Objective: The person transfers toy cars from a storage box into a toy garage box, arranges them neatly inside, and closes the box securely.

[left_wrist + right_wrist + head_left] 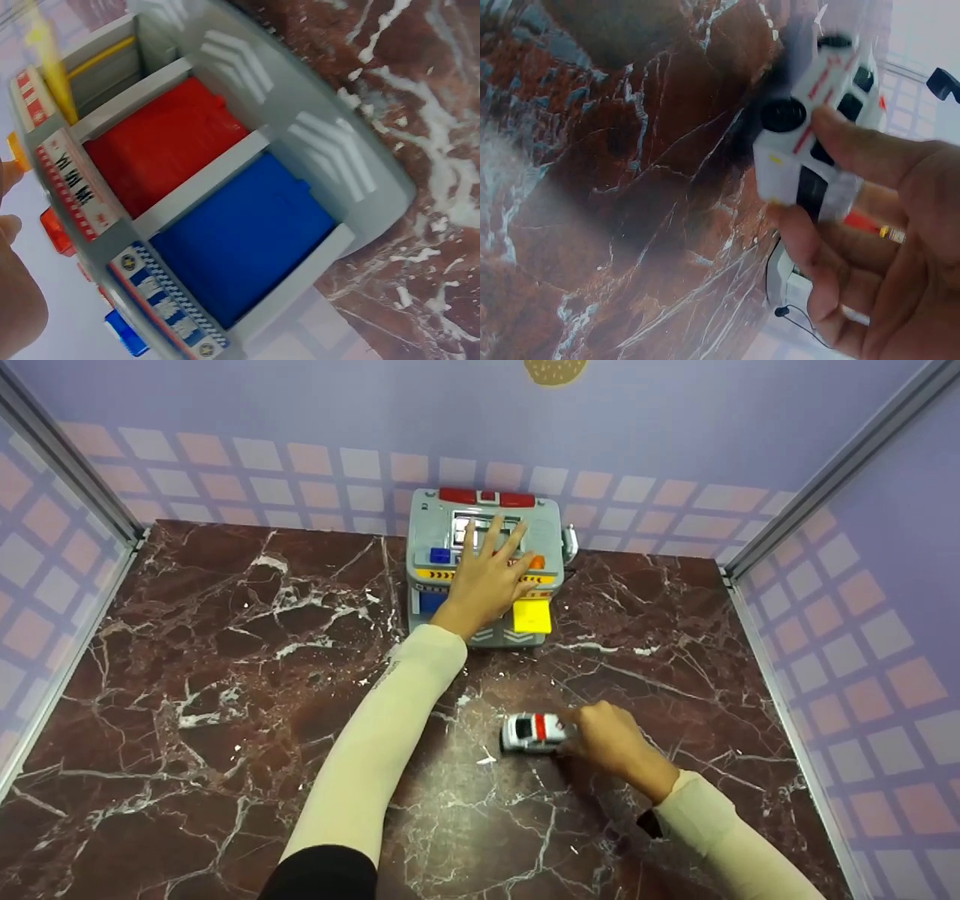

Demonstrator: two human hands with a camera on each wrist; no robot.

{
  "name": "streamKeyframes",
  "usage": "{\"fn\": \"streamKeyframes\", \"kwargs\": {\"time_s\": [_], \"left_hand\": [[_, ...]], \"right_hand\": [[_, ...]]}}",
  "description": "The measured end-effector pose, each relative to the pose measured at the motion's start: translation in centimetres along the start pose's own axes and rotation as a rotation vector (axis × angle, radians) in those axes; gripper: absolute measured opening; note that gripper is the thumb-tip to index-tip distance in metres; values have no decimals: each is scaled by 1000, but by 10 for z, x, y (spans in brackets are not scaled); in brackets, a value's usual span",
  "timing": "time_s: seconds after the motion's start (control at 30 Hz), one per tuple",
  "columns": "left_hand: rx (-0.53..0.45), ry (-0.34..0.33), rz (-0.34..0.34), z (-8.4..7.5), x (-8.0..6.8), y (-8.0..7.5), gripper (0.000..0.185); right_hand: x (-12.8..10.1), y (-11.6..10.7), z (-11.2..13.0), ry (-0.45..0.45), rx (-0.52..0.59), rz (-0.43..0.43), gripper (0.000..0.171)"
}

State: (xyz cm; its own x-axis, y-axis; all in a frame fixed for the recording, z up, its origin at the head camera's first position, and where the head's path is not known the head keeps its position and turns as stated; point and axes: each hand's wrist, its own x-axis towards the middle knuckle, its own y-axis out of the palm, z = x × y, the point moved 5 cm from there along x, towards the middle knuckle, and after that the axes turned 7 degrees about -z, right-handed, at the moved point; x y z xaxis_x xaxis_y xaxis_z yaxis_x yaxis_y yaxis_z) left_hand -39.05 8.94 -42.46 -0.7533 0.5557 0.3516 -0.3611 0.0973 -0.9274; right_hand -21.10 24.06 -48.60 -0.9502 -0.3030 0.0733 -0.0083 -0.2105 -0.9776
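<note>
A grey toy garage (pixel 484 566) stands at the back of the marble table (pixel 225 697). It has red (pixel 161 142), blue (pixel 244 232) and yellow (pixel 532 616) doors. My left hand (pixel 487 566) lies flat on top of it with straight, spread fingers. A small white toy car (pixel 531 733) with a red stripe sits on the table in front. My right hand (pixel 609 737) pinches the toy car (pixel 817 120) at its rear between thumb and fingers.
Purple walls with a tile pattern enclose the table on the left, back and right, with metal posts (pixel 825 480) in the corners. An orange button (pixel 536 562) and a blue button (pixel 440 555) sit on the garage top.
</note>
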Motion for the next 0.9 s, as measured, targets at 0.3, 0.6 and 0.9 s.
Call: {"fn": "streamKeyframes", "kwargs": {"time_s": [0.3, 0.6, 0.9], "left_hand": [[-37, 6, -6, 1, -3, 4, 56], [-37, 1, 2, 1, -1, 0, 56], [-21, 4, -5, -2, 0, 0, 55]], "right_hand": [[12, -7, -10, 247, -43, -174, 36], [38, -4, -10, 306, -75, -331, 45], [59, 8, -6, 325, -128, -349, 49]]}}
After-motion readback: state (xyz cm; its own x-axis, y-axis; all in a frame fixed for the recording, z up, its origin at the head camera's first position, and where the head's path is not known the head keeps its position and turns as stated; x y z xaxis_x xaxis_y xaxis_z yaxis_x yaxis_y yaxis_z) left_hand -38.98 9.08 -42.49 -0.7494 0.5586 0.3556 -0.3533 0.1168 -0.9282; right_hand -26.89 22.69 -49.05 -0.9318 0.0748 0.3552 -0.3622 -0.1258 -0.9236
